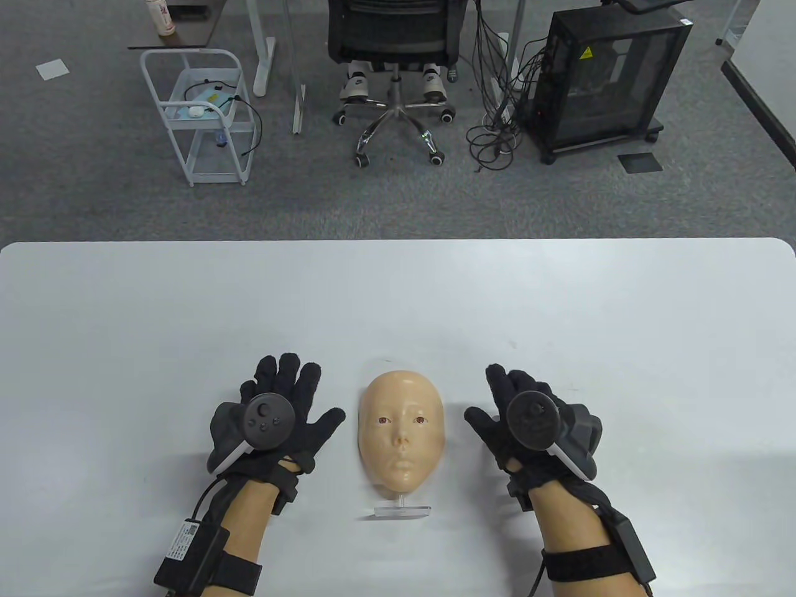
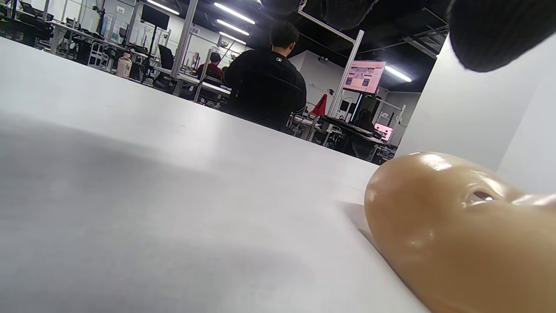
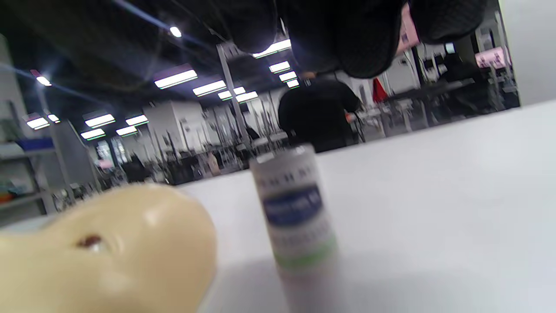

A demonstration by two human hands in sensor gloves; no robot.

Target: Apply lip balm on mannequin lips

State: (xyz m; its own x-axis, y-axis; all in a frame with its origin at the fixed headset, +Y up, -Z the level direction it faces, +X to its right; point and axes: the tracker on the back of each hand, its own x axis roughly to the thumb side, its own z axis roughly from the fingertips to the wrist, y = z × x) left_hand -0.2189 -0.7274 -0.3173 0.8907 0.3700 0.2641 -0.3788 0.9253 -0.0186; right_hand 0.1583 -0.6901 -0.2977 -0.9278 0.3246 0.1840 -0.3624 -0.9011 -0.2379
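The right hand [image 1: 528, 423] hovers over the white counter [image 1: 124, 323] just right of the mannequin face [image 1: 402, 429], fingers spread and gripping nothing. Its wrist view shows a lip balm tube [image 3: 295, 221] standing upright on the counter beneath the fingertips [image 3: 356, 39], apart from them and near the mannequin's forehead; in the table view the tube is hidden under the hand. The left hand [image 1: 273, 423] lies flat and spread on the other side of the face, also holding nothing. The mannequin rests face-up, tilted on a clear stand [image 1: 403, 511], its lips [image 1: 402, 465] toward the person and bare of any visible balm.

This looks like the very start: reaching for the tube. Next, the right hand likely needs to lower and pinch the tube by its body. The cap seems to be on, so the left hand would probably have to pull it off before balm meets the lips.
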